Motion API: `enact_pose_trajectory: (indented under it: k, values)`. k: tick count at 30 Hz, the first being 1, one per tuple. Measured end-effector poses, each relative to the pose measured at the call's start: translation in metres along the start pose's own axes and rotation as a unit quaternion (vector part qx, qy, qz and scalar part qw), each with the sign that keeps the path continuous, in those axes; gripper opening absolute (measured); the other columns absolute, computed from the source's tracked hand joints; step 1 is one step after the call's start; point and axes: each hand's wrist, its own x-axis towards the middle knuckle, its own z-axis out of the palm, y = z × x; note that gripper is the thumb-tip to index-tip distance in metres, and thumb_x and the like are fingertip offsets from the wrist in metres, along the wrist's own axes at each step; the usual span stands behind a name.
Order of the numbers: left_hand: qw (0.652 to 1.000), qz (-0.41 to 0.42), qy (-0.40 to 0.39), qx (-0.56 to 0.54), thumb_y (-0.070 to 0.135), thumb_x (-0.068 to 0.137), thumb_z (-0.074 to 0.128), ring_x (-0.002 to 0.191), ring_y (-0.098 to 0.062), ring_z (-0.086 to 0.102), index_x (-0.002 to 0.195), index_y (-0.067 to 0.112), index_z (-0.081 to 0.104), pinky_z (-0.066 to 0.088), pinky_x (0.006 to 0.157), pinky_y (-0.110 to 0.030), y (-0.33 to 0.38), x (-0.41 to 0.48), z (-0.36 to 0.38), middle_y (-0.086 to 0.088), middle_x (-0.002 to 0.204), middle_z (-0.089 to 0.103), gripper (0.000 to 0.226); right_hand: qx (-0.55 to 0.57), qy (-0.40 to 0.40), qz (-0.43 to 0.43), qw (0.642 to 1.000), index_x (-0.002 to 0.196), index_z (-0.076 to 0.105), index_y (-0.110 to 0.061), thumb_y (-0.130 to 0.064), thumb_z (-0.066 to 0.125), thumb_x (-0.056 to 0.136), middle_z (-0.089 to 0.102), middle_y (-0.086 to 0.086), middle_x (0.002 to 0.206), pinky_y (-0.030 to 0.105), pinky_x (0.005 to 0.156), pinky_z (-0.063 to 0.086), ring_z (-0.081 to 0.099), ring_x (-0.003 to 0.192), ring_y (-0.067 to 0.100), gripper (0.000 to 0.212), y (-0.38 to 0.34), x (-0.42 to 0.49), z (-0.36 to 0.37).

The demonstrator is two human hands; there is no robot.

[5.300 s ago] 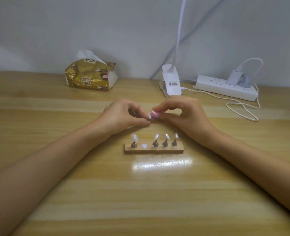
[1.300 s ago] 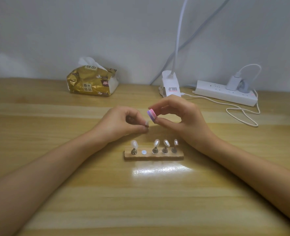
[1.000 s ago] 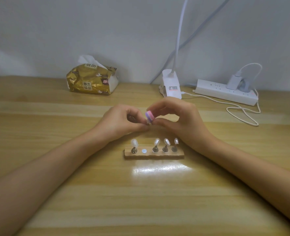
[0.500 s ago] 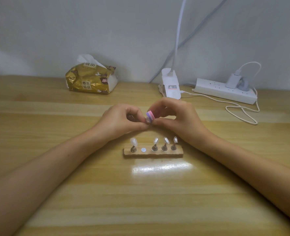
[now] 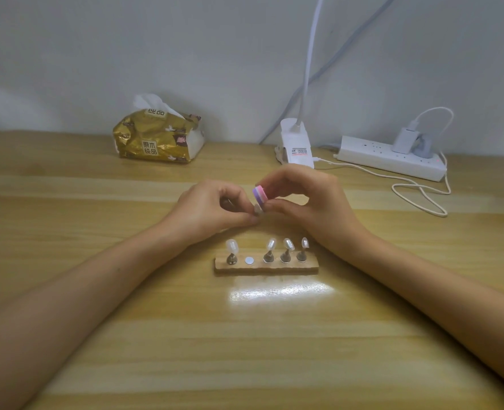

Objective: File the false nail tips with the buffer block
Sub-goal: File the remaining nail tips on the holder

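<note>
Mid-frame, left hand (image 5: 206,209) pinches a nail tip (image 5: 257,209), right hand (image 5: 314,200) pinches the buffer block (image 5: 260,194); wooden stand (image 5: 267,269) holds four tips (image 5: 232,247)

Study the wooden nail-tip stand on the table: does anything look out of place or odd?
Second from left, the long wooden stand holds only a flat silver disc; four other spots carry clear nail tips on metal pegs. The left hand holds a tip against the pink-and-purple buffer block in the right hand.
</note>
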Motion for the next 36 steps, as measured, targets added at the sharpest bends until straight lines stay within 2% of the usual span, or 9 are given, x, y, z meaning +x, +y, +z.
enact_pose_trajectory:
  k: [7, 12, 15, 17, 21, 24, 27, 31, 36]
  values:
    - [1.0, 0.001, -0.003, 0.001, 0.029, 0.072, 0.084, 0.086, -0.022, 0.067, 0.079, 0.024, 0.077, 0.052, 0.09, -0.045, 0.0, 0.0003, 0.0004, 0.0, 0.082, 0.074, 0.011, -0.007, -0.007, -0.017, 1.0, 0.098, 0.073, -0.004, 0.003, 0.075, 0.084, 0.074, 0.005, 0.094, 0.025, 0.087, 0.055, 0.07, 0.091, 0.014, 0.016, 0.0012, 0.0015, 0.0008]
    - [1.0, 0.004, -0.004, 0.002, 0.028, 0.073, 0.084, 0.082, -0.017, 0.066, 0.077, 0.024, 0.077, 0.051, 0.088, -0.043, -0.0011, 0.0008, 0.0001, 0.003, 0.08, 0.074, 0.009, -0.013, -0.012, -0.016, 1.0, 0.097, 0.074, -0.004, 0.003, 0.075, 0.084, 0.075, 0.003, 0.095, 0.03, 0.089, 0.055, 0.07, 0.091, 0.011, 0.015, 0.0028, 0.0013, -0.0001]
    - [1.0, 0.005, -0.006, 0.0, 0.029, 0.073, 0.084, 0.082, -0.015, 0.066, 0.082, 0.027, 0.078, 0.051, 0.086, -0.039, -0.0022, 0.0005, 0.0006, 0.006, 0.081, 0.074, 0.011, -0.038, -0.01, -0.053, 0.998, 0.097, 0.074, -0.007, -0.001, 0.075, 0.085, 0.074, 0.002, 0.095, 0.024, 0.086, 0.053, 0.067, 0.09, 0.008, 0.013, 0.003, 0.0011, 0.0015]
    - [1.0, 0.006, -0.003, -0.003, 0.029, 0.072, 0.085, 0.075, -0.011, 0.062, 0.076, 0.027, 0.077, 0.051, 0.083, -0.037, -0.0023, 0.001, 0.001, 0.009, 0.075, 0.072, 0.009, -0.024, -0.013, -0.019, 0.999, 0.096, 0.075, -0.005, 0.0, 0.074, 0.085, 0.075, 0.002, 0.095, 0.028, 0.088, 0.055, 0.069, 0.09, 0.009, 0.012, 0.0033, 0.0016, 0.0004]
    - [1.0, 0.005, -0.011, 0.004, 0.031, 0.073, 0.084, 0.088, -0.018, 0.068, 0.085, 0.027, 0.078, 0.053, 0.091, -0.045, -0.0011, 0.0015, -0.0001, 0.0, 0.086, 0.075, 0.013, -0.046, -0.009, -0.069, 0.997, 0.097, 0.075, -0.007, -0.005, 0.075, 0.087, 0.074, 0.002, 0.094, 0.025, 0.085, 0.053, 0.068, 0.09, 0.012, 0.01, 0.002, 0.0011, 0.0012]
    - [1.0, 0.007, -0.004, 0.006, 0.029, 0.073, 0.084, 0.081, -0.017, 0.066, 0.077, 0.026, 0.077, 0.052, 0.089, -0.044, -0.0011, 0.0019, 0.0006, 0.003, 0.08, 0.074, 0.009, -0.034, -0.016, -0.027, 0.999, 0.096, 0.074, -0.006, -0.004, 0.075, 0.086, 0.074, 0.002, 0.094, 0.029, 0.086, 0.053, 0.068, 0.09, 0.012, 0.01, 0.0029, 0.0008, -0.0013]
    - [1.0, 0.01, -0.005, 0.006, 0.03, 0.073, 0.084, 0.084, -0.022, 0.068, 0.076, 0.027, 0.076, 0.053, 0.089, -0.045, -0.0018, 0.0013, 0.0001, 0.0, 0.081, 0.074, 0.009, -0.039, -0.008, -0.052, 0.998, 0.096, 0.073, -0.004, -0.005, 0.075, 0.087, 0.074, 0.003, 0.093, 0.025, 0.086, 0.054, 0.069, 0.089, 0.012, 0.009, 0.0019, 0.0001, -0.0017]
    - [1.0, 0.009, -0.002, 0.001, 0.028, 0.072, 0.086, 0.082, -0.017, 0.067, 0.073, 0.026, 0.076, 0.054, 0.09, -0.046, -0.0024, 0.0017, 0.0003, 0.004, 0.079, 0.074, 0.01, -0.027, -0.01, -0.013, 1.0, 0.097, 0.073, -0.004, -0.001, 0.077, 0.084, 0.073, 0.003, 0.092, 0.035, 0.085, 0.056, 0.069, 0.086, 0.013, 0.014, 0.0008, -0.0004, -0.0033]
    - [1.0, 0.009, -0.004, 0.002, 0.028, 0.073, 0.085, 0.091, -0.023, 0.069, 0.079, 0.025, 0.077, 0.053, 0.091, -0.049, -0.0024, 0.0015, 0.0001, 0.001, 0.085, 0.075, 0.01, -0.038, -0.008, -0.036, 0.999, 0.096, 0.072, -0.005, -0.01, 0.076, 0.088, 0.073, 0.002, 0.091, 0.028, 0.082, 0.055, 0.069, 0.085, 0.011, 0.01, -0.0029, -0.0015, 0.0001]
